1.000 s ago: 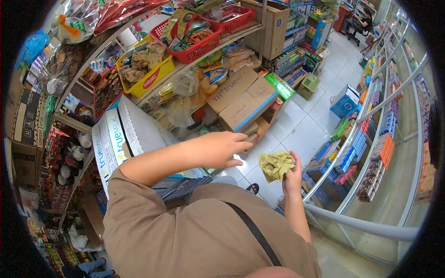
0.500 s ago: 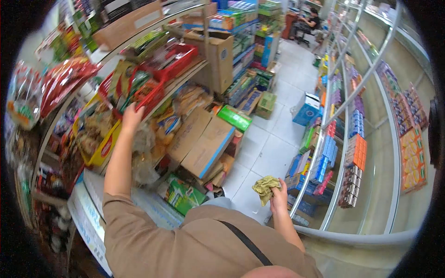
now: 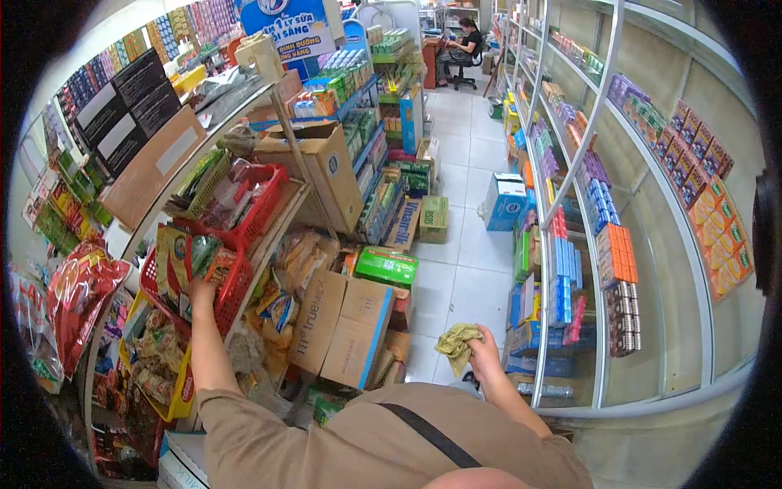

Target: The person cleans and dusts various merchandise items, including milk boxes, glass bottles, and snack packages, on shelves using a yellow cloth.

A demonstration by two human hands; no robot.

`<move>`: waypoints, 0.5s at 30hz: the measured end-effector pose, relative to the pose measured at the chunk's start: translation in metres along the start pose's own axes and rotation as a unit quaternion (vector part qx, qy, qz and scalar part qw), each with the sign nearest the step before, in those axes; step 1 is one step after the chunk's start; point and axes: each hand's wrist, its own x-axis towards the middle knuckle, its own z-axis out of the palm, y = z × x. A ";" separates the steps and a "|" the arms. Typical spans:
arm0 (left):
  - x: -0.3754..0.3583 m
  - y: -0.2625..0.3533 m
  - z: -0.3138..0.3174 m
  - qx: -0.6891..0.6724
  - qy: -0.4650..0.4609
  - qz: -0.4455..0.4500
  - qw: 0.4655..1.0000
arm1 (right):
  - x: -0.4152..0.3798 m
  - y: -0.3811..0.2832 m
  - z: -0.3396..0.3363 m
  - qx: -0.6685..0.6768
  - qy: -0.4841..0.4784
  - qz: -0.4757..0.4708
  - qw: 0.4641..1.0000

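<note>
Left hand (image 3: 201, 291) is raised to the front edge of the red basket (image 3: 232, 281) on the slanted shelf (image 3: 277, 232); its fingers lie against the basket's rim and the snack packets (image 3: 189, 254) standing in it, but whether the grip is closed on a packet or merely touching cannot be told from this view. Right hand (image 3: 482, 352) hangs lower, over the tiled floor (image 3: 464, 277) of the aisle, grip closed tight around a crumpled yellow-green cloth (image 3: 456, 342), which bunches out to the left of the fist. Cardboard boxes (image 3: 346, 326) sit between the two hands, below the basket.
</note>
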 end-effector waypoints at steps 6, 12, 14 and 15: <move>-0.013 0.018 -0.021 -0.350 0.058 -0.020 0.935 | 0.045 -0.010 0.003 -0.009 -0.012 0.015 1.000; -0.081 0.042 -0.070 -0.561 0.143 0.167 0.798 | 0.099 -0.052 0.022 -0.018 -0.080 0.020 0.996; -0.148 0.079 -0.090 -0.708 0.116 0.123 0.686 | 0.125 -0.064 0.029 -0.027 -0.105 0.002 0.994; -0.174 0.099 -0.091 -0.771 0.103 0.100 0.620 | 0.138 -0.071 0.036 -0.030 -0.118 -0.007 0.993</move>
